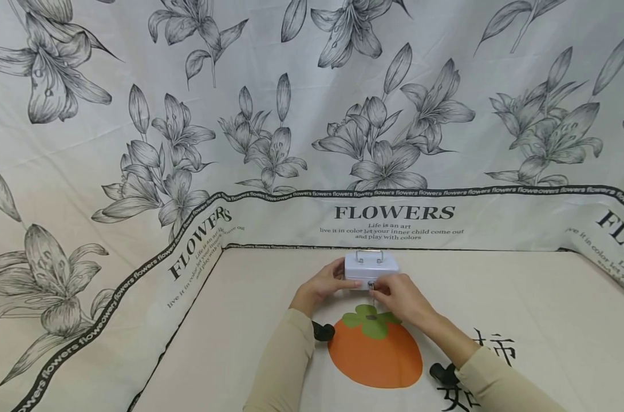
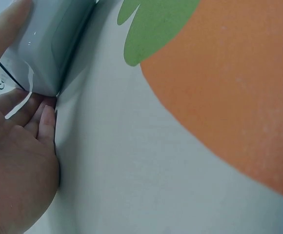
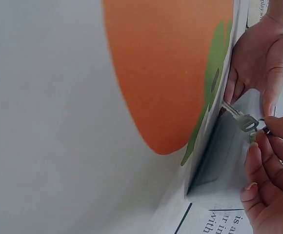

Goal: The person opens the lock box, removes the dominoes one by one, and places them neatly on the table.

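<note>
A small white lockbox (image 1: 370, 270) with a metal handle on its lid stands on the cloth, lid down. My left hand (image 1: 327, 281) grips its left end, thumb along the front and fingers around the side. At the front lock, my right hand (image 1: 403, 296) pinches a key between thumb and forefinger; the fingertips hide most of it. From a ring on that key dangles a second silver key (image 3: 248, 123), seen in the right wrist view. In the left wrist view, the fingers of my left hand (image 2: 22, 151) lie against the box's lower edge.
The pale cloth bears a printed orange persimmon (image 1: 376, 357) just in front of the box, with black lettering (image 1: 497, 346) to its right. Behind the box rises a flower-printed curtain (image 1: 271, 220), which also closes off the left and right sides.
</note>
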Motion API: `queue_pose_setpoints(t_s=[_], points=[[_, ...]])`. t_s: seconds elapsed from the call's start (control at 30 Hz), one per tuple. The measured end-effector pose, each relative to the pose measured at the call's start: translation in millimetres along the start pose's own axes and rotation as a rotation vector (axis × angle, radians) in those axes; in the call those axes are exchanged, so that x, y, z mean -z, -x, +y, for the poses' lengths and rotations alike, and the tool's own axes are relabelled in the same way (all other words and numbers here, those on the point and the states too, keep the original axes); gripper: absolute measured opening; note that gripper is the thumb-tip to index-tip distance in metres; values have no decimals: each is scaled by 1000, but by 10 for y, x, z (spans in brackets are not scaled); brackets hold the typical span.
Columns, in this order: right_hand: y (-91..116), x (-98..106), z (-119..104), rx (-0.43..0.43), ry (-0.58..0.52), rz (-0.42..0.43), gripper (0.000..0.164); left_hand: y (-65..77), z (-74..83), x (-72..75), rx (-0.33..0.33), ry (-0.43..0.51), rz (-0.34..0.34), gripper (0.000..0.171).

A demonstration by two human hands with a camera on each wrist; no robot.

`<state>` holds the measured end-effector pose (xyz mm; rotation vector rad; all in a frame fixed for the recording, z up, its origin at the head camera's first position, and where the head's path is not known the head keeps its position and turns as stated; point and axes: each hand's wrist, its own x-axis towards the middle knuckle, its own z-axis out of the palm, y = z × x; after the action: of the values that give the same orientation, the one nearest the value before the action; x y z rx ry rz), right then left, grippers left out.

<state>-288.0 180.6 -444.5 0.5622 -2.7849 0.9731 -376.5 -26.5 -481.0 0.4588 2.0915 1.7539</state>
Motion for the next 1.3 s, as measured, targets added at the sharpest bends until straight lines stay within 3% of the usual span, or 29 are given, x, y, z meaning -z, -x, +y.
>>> queue_pose_setpoints(t_s=[0.23, 0.73, 0.9, 1.07, 1.3], points=[[12, -8, -30, 2, 62, 26, 5, -1, 4, 1, 7, -10, 1, 86], [62, -42, -100, 136, 312, 130, 18, -15, -10, 0, 9, -4, 14, 84], [51, -53, -76, 68, 188, 99, 11, -11, -9, 4, 10, 2, 12, 85], [32, -33, -49, -22, -1, 56, 18, -6, 0, 9, 19, 1, 10, 87], [23, -19, -46, -131, -133, 23, 25, 9, 10, 2, 16, -4, 11, 88]])
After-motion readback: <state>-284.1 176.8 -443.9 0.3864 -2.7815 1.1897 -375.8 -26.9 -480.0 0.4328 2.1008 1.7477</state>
